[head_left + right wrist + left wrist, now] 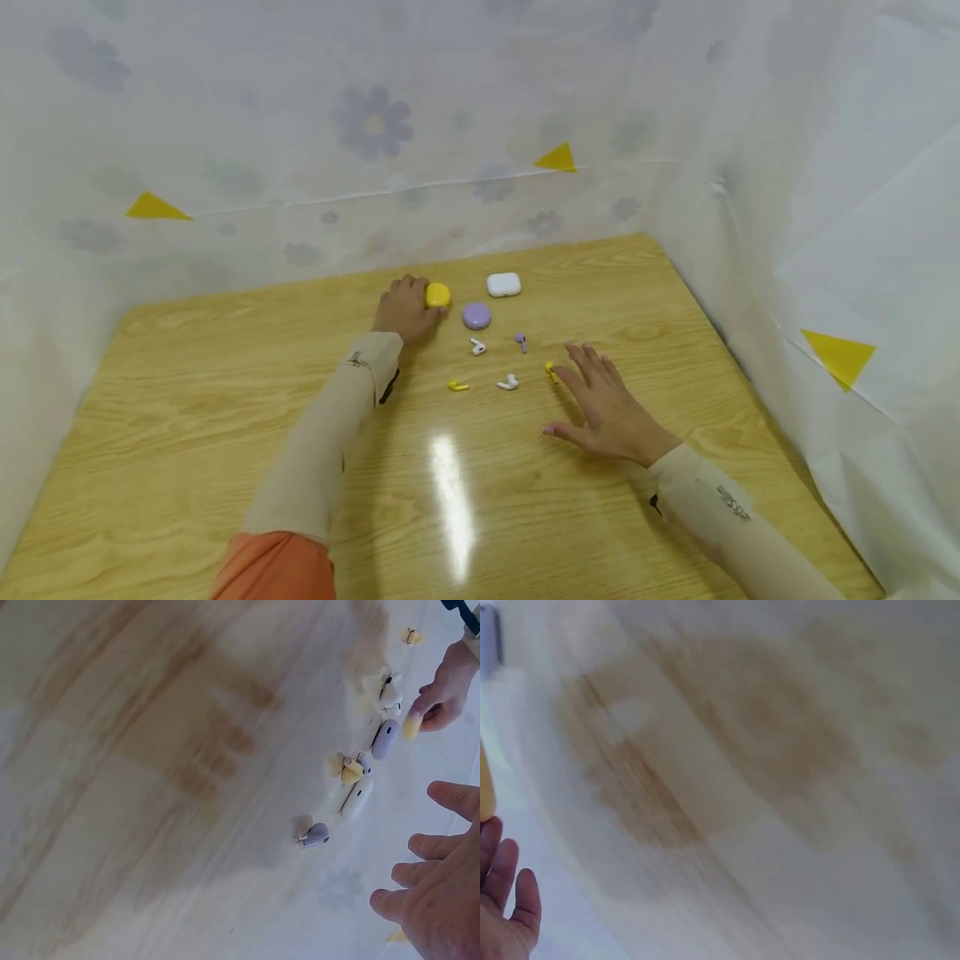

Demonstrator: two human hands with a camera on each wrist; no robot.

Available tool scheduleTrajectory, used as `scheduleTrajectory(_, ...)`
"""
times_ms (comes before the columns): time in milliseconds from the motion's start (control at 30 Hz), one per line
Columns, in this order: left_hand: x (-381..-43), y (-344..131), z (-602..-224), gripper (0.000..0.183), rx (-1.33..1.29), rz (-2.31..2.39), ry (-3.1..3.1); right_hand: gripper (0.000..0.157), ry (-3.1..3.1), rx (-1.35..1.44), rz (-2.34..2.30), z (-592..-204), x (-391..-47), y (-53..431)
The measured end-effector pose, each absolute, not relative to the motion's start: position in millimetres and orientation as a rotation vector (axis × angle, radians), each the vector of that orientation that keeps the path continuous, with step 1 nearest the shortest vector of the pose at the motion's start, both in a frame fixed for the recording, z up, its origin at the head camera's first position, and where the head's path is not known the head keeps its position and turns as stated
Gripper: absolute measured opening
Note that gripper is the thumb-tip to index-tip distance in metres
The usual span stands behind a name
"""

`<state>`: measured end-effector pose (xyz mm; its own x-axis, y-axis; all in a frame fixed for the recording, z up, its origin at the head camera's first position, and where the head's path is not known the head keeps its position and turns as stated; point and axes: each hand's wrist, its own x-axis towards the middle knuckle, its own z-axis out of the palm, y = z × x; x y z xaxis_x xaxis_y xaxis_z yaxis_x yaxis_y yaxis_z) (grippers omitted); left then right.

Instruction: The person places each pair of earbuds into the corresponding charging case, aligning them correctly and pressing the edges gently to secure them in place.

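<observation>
My left hand grips the edge of a round yellow earbud case on the table; the right wrist view also shows its fingers at the yellow case. My right hand is spread, fingers apart, holding nothing. Beside its index finger lies a yellow earbud. Right of the yellow case sit a round purple case and a white case, both closed. A purple earbud lies in front of them. Another purple earbud shows only in the right wrist view.
Nearer to me lie two white earbuds and a second yellow earbud. The wooden table meets a flowered white sheet at the back. More white sheeting hangs along the right edge, with yellow triangles on it.
</observation>
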<state>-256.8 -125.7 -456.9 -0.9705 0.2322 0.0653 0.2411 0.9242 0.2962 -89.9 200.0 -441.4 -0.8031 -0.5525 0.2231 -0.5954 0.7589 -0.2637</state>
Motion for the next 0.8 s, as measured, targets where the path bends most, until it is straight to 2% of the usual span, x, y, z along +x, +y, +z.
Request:
scheduleTrajectory(167, -229.0, -134.7, -442.9, 0.057, -0.528, -0.575, -2.842, 0.074, -2.743, 0.93, 0.516, -443.1, -94.5, 200.8)
scheduleTrajectory(533, -140.0, -130.3, -421.0, 0.057, -0.806, -0.637, -2.506, 0.052, -2.657, 0.905, 0.757, -436.1, -110.2, 192.3)
scheduleTrajectory(800, -96.4, -112.3, -425.7, 0.061, -0.914, -0.572, -2.357, 0.037, -2.551, 1.05, 0.926, -419.5, -111.2, 161.2)
